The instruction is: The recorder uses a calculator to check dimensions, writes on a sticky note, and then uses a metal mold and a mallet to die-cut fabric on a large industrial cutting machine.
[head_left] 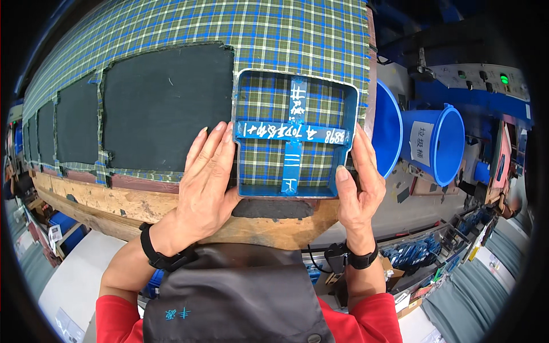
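Blue frame (291, 154) sat on plaid cloth (297, 34) over the bench (131, 200). My left hand (206, 188) lay flat beside it, fingers loosely together; my right hand (361, 191) flanked the other side, thumb and fingers apart. Even nudges, clear of the dark gap (171, 108), seemed best.

Painted metal frame (293, 132), matt woven cloth (303, 34) beneath frame, rough wood edge (274, 230) before frame, 2 smooth plastic bins (450, 143) right of frame
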The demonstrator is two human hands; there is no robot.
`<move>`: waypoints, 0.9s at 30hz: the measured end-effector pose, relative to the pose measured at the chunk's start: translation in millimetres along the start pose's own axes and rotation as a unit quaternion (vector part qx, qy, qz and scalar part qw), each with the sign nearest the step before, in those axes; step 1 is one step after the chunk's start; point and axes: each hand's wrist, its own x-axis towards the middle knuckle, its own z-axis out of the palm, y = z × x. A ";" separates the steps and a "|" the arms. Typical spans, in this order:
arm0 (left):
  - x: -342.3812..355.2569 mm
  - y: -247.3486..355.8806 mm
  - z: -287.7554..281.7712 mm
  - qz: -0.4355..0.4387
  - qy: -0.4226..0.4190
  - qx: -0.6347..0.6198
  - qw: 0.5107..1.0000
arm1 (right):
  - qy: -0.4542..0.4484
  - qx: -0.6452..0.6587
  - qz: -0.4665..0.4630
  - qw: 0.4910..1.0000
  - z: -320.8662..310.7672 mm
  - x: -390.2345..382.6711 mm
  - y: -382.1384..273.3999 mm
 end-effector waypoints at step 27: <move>-3.7 6.8 1.0 -0.016 0.018 0.027 0.999 | -0.019 0.136 0.054 0.989 -31.5 7.5 -0.1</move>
